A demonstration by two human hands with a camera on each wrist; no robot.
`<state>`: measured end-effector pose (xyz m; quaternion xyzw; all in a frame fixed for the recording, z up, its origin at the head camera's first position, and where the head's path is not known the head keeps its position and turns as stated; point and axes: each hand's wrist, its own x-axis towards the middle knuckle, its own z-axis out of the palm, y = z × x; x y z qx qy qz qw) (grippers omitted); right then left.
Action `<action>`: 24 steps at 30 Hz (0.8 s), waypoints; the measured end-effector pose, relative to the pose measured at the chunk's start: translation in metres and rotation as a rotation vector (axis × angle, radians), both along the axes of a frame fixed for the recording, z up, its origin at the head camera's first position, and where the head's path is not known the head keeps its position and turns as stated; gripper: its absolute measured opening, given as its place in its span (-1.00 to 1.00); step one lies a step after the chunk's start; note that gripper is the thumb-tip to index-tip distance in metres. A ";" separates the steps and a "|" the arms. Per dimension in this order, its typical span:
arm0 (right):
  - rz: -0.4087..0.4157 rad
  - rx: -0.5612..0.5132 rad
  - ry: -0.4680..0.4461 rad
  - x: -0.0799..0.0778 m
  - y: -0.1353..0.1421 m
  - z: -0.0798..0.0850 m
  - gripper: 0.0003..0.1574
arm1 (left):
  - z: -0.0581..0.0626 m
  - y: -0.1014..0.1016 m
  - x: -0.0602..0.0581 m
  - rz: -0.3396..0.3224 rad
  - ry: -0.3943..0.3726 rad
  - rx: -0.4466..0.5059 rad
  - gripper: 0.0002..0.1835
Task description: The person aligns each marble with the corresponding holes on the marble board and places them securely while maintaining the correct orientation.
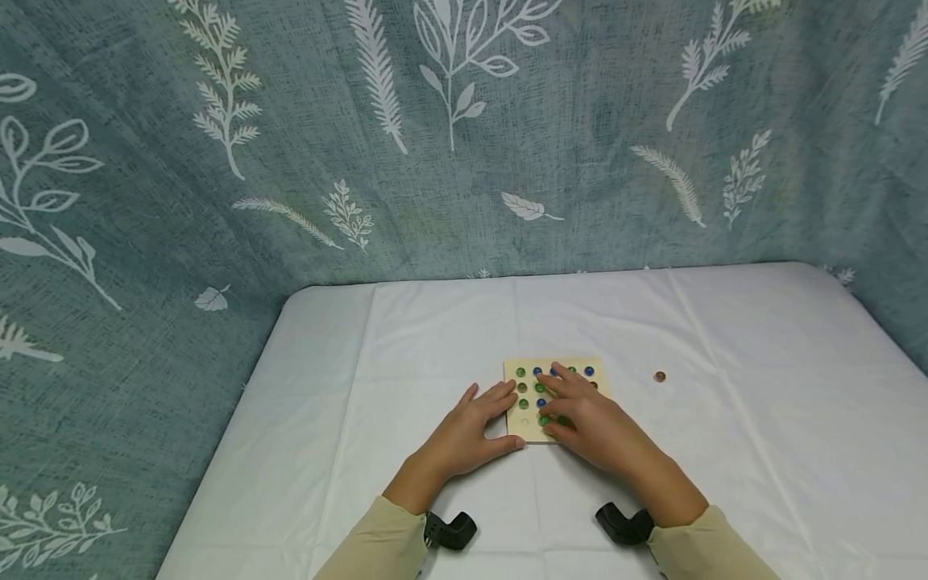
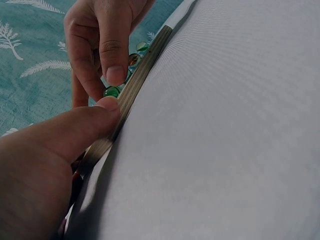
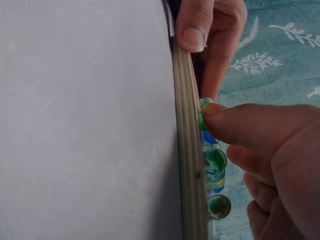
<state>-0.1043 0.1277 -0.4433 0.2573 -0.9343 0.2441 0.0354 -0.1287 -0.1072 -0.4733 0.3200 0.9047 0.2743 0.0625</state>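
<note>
A pale wooden board (image 1: 533,436) with rows of glass marbles lies on the white-covered table. My left hand (image 1: 464,437) rests at its left side, fingers fairly straight on the edge and thumb against the near edge. Over the board's right part, my right hand (image 1: 596,423) pinches a green marble (image 1: 544,421) in the nearest row between thumb and finger. A hollow without a coloured marble shows at the near left corner. Green and blue marbles fill the left columns; the right hand hides several spots. In the right wrist view, more marbles (image 3: 216,160) stand along the board's edge.
One loose brown marble (image 1: 660,376) lies on the white cloth (image 1: 761,338) to the right of the board. A blue-green curtain (image 1: 464,177) with white leaf prints hangs behind the table. Black wrist devices (image 1: 453,532) are worn at both sleeves.
</note>
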 end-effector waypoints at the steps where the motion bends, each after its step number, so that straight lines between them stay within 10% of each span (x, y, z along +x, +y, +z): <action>1: 0.000 0.000 0.000 0.000 0.000 0.000 -0.83 | 0.000 0.000 0.000 0.000 -0.002 0.000 -0.22; 24: -0.106 -0.086 -0.087 -0.004 0.018 0.010 -0.73 | -0.003 0.001 0.000 0.017 0.000 -0.009 -0.21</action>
